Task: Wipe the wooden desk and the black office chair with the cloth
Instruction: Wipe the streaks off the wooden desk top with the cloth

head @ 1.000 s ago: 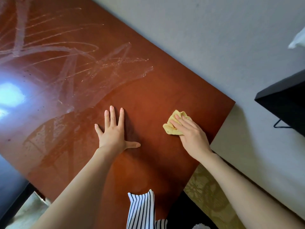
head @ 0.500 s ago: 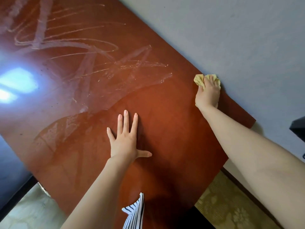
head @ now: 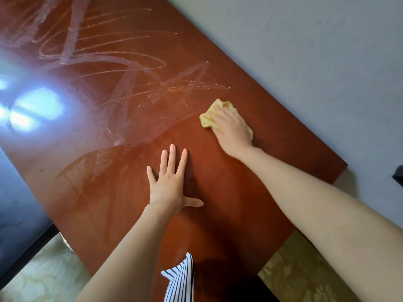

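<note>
The reddish-brown wooden desk (head: 272, 149) fills most of the view. Its far half carries pale dusty smear marks (head: 122, 68), while the near half looks darker and cleaner. A bunched yellow cloth (head: 206, 120) lies on the desk near the wall side. My right hand (head: 232, 129) lies on top of it, fingers curled over the bunch and pressing it down. My left hand (head: 170, 184) rests flat on the desk with its fingers spread, nearer to me and left of the cloth. I see no black office chair that I can tell for certain.
A grey wall (head: 305, 51) runs along the desk's far right edge. A dark blue-grey surface (head: 17, 203) lies beside the desk at the left. A black object (head: 398, 176) pokes in at the right edge. Patterned carpet (head: 43, 275) and my striped garment (head: 181, 280) show below.
My right hand slid the cloth out to the wall-side edge of the desk, then back toward the middle and left. My left hand stayed flat in place.
</note>
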